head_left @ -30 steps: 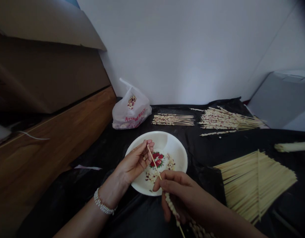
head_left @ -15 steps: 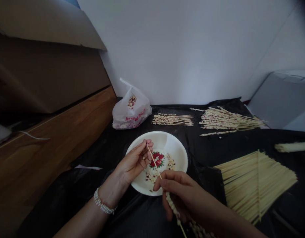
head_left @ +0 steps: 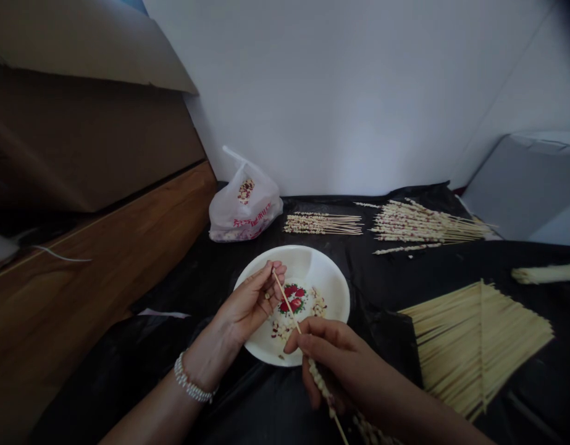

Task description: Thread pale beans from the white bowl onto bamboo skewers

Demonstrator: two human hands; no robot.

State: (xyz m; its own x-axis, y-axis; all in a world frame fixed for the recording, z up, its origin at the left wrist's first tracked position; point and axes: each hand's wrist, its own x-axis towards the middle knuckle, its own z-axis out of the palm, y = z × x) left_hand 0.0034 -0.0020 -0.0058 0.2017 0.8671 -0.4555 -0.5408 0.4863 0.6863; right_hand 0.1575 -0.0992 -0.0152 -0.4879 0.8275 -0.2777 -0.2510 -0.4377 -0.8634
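Observation:
Over a white bowl (head_left: 331,266) with a red flower print, my left hand (head_left: 252,303) has its fingertips closed at the upper tip of a thin stick (head_left: 287,299). Whatever else those fingertips pinch is too small to make out. My right hand (head_left: 328,346) grips the same stick lower down, between thumb and fingers. Pale kernels (head_left: 319,377) are threaded on the stick's lower part, below my right fingers. Loose pale and dark-red kernels (head_left: 318,305) lie in the bowl. More kernels show under my right hand, partly hidden.
Behind the bowl stand a tied plastic bag (head_left: 247,207) and a small row of threaded sticks (head_left: 322,224). A larger threaded pile (head_left: 409,221) lies back right. Bare sticks (head_left: 479,346) are spread at right. Cardboard (head_left: 90,123) rises at left.

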